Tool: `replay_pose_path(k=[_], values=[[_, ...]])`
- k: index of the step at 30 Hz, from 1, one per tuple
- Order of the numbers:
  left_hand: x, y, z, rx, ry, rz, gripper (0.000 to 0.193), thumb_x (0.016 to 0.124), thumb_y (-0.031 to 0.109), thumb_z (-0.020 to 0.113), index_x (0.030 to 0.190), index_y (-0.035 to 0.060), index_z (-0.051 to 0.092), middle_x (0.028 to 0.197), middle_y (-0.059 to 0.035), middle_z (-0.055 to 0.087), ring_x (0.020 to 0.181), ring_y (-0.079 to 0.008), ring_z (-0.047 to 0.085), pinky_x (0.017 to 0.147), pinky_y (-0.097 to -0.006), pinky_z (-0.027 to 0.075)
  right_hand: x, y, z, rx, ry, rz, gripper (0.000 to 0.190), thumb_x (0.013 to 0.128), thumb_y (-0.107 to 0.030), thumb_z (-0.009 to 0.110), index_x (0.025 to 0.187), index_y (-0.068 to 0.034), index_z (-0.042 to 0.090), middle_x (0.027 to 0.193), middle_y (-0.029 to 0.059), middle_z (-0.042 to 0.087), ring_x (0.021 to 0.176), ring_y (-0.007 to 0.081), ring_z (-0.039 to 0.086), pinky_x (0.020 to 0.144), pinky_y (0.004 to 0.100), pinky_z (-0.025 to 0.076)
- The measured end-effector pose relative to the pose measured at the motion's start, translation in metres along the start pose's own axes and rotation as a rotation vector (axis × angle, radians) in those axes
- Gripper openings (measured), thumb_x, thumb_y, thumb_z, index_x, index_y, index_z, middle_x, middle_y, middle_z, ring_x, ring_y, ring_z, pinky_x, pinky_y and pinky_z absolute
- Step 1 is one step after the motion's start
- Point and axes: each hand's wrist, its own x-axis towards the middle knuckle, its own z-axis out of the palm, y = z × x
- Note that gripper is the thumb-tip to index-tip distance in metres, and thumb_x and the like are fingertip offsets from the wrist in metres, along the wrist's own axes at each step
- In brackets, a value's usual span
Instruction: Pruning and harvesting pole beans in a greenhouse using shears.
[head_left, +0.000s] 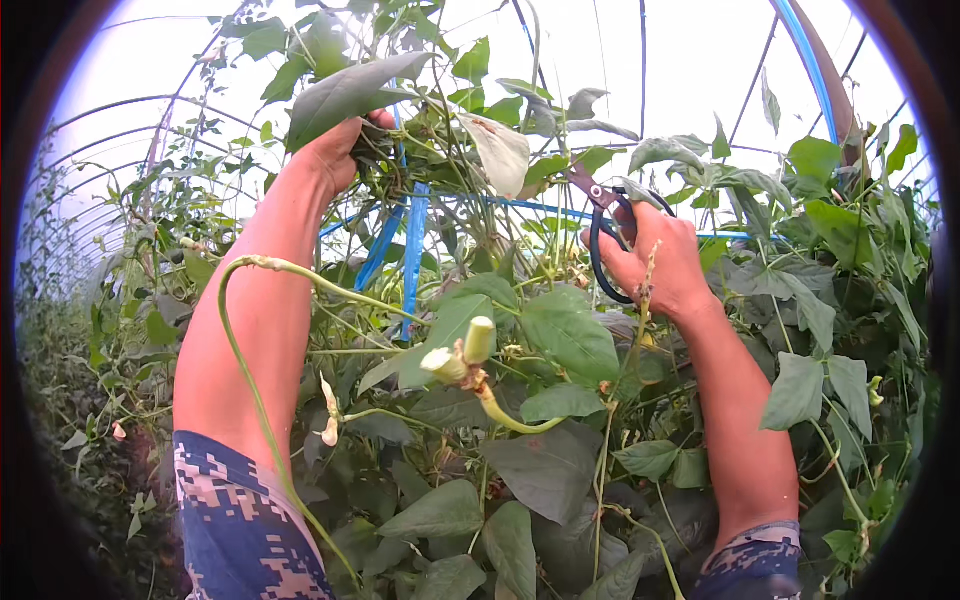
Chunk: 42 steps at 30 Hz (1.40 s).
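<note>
My left hand (341, 154) reaches up into a tangle of vine stems (386, 161), its fingers largely hidden by a broad leaf (341, 97) and the stems, so its grip does not show fully. At the right, my right hand (656, 255) holds scissors (600, 196) with dark handles, the blades pointing up and left near some leaves. Between the hands hangs a pale, dried leaf (499, 154). Blue plastic strapping (416, 247) hangs just below my left hand. Closer to me, cut stem ends (478, 341) stick up from the vine.
A long curved stem (240, 352) passes in front of my left forearm. Dense leafy vines (555, 465) fill the space below and at the right (847, 225). A blue strap (810, 67) runs along a post at the upper right. Hoops of a plastic-covered greenhouse (112, 97) arch behind.
</note>
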Motion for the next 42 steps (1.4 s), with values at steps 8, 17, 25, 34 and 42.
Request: replay_pose_path(k=[8, 17, 25, 34, 42], values=[[-0.003, -0.02, 0.018, -0.332, 0.052, 0.036, 0.015, 0.104, 0.018, 0.047, 0.097, 0.0094, 0.057, 0.074, 0.0051, 0.05, 0.066, -0.0061, 0.047, 0.063, -0.0218, 0.045, 0.033, -0.062, -0.097, 0.028, 0.09, -0.012, 0.067, 0.087, -0.059, 0.062, 0.109, 0.004, 0.067, 0.091, 0.0194, 0.07, 0.083, 0.0298, 0.066, 0.08, 0.0416, 0.05], [-0.006, -0.033, 0.027, -0.453, 0.038, 0.037, 0.036, 0.105, 0.032, 0.046, 0.111, -0.001, 0.06, 0.104, -0.0125, 0.066, 0.094, -0.0189, 0.063, 0.088, -0.0393, 0.048, 0.099, -0.202, -0.13, 0.112, -0.464, -0.15, 0.066, 0.083, -0.063, 0.067, 0.079, 0.003, 0.067, 0.062, 0.0039, 0.056, 0.056, 0.0144, 0.054, 0.051, 0.0307, 0.041], [-0.003, -0.046, 0.022, -0.411, 0.223, -0.035, 0.026, 0.098, 0.027, 0.054, 0.086, 0.0059, 0.063, 0.074, 0.0002, 0.054, 0.069, -0.0128, 0.048, 0.068, -0.0303, 0.039, 0.129, -0.199, -0.073, 0.265, -0.532, 0.211, 0.058, 0.077, -0.063, 0.074, 0.077, -0.005, 0.066, 0.061, -0.0011, 0.052, 0.05, 0.0123, 0.057, 0.044, 0.0303, 0.05], [-0.011, -0.037, 0.025, -0.443, 0.177, -0.082, 0.027, 0.101, 0.029, 0.049, 0.089, 0.0083, 0.061, 0.074, 0.0011, 0.053, 0.066, -0.0143, 0.051, 0.063, -0.0317, 0.047, 0.152, -0.173, -0.057, 0.406, -0.709, 0.442, 0.058, 0.077, -0.062, 0.077, 0.087, -0.006, 0.063, 0.06, -0.0027, 0.049, 0.047, 0.0106, 0.052, 0.041, 0.0261, 0.042], [-0.026, -0.027, 0.026, -0.562, 0.122, -0.067, 0.043, 0.104, 0.043, 0.043, 0.085, 0.0085, 0.058, 0.074, 0.0001, 0.051, 0.067, -0.0141, 0.051, 0.06, -0.0333, 0.048, 0.165, -0.166, -0.028, 0.534, -0.674, 0.312, 0.057, 0.081, -0.062, 0.074, 0.085, -0.007, 0.065, 0.058, -0.003, 0.055, 0.047, 0.0068, 0.053, 0.043, 0.0195, 0.04]])
